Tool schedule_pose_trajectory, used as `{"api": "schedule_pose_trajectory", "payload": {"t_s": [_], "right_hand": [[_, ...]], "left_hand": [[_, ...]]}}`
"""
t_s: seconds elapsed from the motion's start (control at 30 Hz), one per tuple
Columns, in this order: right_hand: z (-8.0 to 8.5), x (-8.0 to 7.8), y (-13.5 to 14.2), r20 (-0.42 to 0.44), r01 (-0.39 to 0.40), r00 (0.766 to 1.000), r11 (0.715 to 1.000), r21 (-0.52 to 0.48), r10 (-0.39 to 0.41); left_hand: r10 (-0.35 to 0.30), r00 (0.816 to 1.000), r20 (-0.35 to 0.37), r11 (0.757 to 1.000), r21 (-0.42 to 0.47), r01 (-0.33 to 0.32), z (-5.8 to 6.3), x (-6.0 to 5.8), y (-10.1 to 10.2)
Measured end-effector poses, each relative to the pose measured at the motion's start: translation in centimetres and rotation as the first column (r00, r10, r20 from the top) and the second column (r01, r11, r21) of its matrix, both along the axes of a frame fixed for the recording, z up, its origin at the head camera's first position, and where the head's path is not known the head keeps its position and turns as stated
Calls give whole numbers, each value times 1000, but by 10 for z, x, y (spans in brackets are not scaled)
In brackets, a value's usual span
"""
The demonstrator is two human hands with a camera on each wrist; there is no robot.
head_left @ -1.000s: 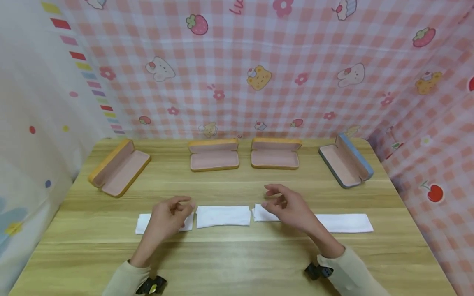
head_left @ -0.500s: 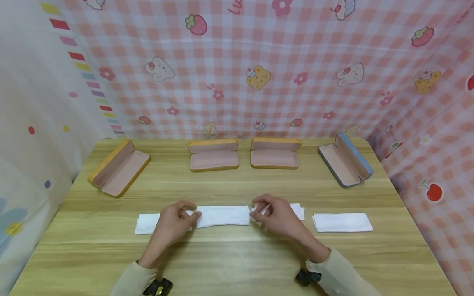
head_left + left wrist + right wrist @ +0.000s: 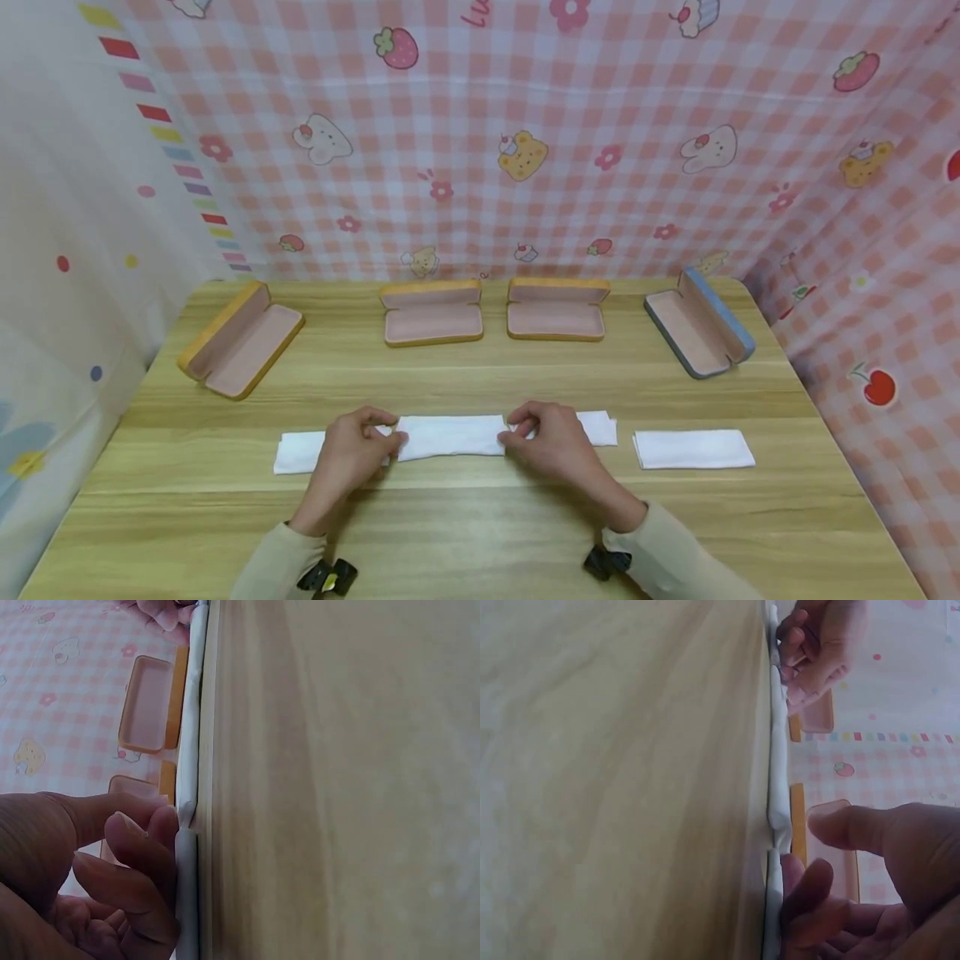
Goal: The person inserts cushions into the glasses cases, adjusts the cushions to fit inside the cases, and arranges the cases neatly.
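Four folded white pieces lie in a row; the middle-left white cloth (image 3: 450, 436) is flat between both hands. My left hand (image 3: 351, 450) pinches its left end with thumb and forefinger, while the other fingers rest over the leftmost folded cloth (image 3: 298, 452). At its right end is my right hand (image 3: 551, 442), thumb over the edge in the head view. In the right wrist view that thumb (image 3: 832, 825) stands apart from the cloth, with the fingers curved at the end below it. Partly hidden behind the right hand lies another folded cloth (image 3: 597, 427).
Farther right is one more folded cloth (image 3: 693, 449). Along the back stand open glasses cases: a yellow case (image 3: 247, 354) at left, two yellow cases, one (image 3: 433, 322) beside the other (image 3: 555, 321), and a blue case (image 3: 690, 337) at right. A checked curtain (image 3: 465, 125) hangs behind.
Both hands have moved to the middle-left cloth's ends: the left a little to the right, the right leftward and down. The rightmost cloth has come fully into view. The cases stay put.
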State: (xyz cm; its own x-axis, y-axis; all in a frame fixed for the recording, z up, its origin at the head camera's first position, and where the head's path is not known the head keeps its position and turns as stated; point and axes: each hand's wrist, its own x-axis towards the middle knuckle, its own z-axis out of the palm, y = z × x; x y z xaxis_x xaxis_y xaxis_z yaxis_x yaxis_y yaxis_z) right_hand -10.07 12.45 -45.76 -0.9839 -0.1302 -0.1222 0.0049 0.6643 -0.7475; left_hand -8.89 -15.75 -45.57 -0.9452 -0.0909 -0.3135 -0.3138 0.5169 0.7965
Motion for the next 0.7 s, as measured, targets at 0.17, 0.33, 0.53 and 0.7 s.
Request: {"api": "schedule_pose_trajectory", "payload": {"t_s": [0.17, 0.33, 0.53, 0.7], "right_hand": [[-3, 0, -4, -26, 38, 999, 997, 61, -37], [-3, -1, -6, -31, 71, 997, 992, 107, -68], [-3, -3, -8, -37, 78, 997, 989, 127, -74], [-3, -4, -10, -51, 69, 997, 988, 137, -63]], "left_hand": [[18, 1000, 15, 1000, -12, -17, 1, -1, 2], [19, 1000, -6, 1000, -21, -19, 0, -1, 5], [18, 1000, -23, 999, -48, -19, -1, -2, 7], [25, 1000, -16, 999, -25, -25, 0, -2, 8]]}}
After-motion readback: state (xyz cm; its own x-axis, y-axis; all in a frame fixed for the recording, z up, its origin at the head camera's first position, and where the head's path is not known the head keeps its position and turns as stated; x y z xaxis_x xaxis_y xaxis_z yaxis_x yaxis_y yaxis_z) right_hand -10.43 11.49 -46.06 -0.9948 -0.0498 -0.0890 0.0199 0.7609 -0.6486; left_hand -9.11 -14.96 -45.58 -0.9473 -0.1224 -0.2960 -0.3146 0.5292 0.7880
